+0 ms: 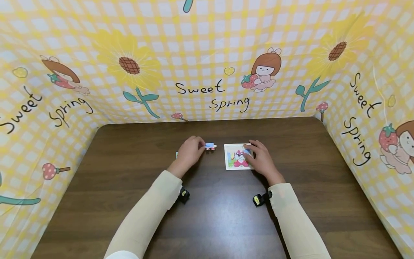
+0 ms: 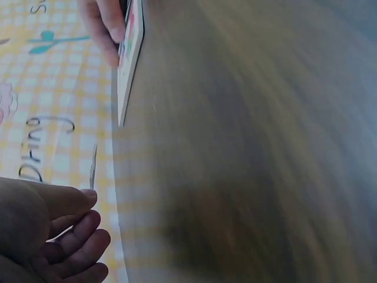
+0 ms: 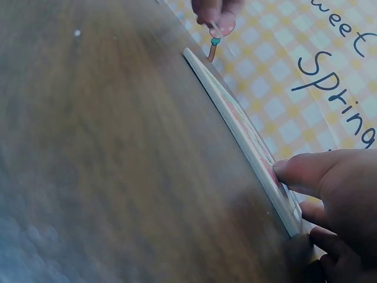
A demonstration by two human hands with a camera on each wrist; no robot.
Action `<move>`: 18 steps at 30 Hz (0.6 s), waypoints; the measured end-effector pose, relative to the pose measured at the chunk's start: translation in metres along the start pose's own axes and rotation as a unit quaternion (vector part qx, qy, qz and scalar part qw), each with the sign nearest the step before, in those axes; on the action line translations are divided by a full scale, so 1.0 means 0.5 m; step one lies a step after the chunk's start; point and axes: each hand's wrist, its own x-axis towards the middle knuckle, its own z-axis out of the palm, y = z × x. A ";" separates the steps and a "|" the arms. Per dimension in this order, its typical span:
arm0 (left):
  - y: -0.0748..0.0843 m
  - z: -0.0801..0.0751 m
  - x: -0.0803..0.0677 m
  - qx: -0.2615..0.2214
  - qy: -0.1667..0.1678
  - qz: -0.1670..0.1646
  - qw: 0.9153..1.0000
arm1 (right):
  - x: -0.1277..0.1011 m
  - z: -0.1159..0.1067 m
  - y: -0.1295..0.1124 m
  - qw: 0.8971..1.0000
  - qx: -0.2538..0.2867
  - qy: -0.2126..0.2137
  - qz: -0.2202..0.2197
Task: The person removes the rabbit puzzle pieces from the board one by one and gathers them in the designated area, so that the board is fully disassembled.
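A jigsaw piece (image 1: pixel 210 146), blue above and pinkish below, is pinched between the thumb and forefinger of my left hand (image 1: pixel 190 150). Seen edge-on in the left wrist view, the piece (image 2: pixel 93 167) is held up off the table. To its right lies a square jigsaw puzzle (image 1: pixel 238 160) in a white frame, with a pink cartoon animal on it. My right hand (image 1: pixel 261 158) grips the puzzle's right side, its thumb (image 3: pixel 294 171) on the picture and its fingers around the edge. That hand hides part of the puzzle's right side.
A sliver of a blue-green thing (image 1: pixel 176 155), mostly hidden, shows at the left of my left hand. The brown wooden table (image 1: pixel 207 223) is bounded at the back and sides by yellow checked cloth (image 1: pixel 200 54). Each wrist wears a small black camera (image 1: pixel 184 195).
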 end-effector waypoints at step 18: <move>-0.087 -0.025 -0.055 0.005 -0.013 -0.015 1.000 | -0.003 -0.002 -0.005 1.000 0.000 0.002 -0.008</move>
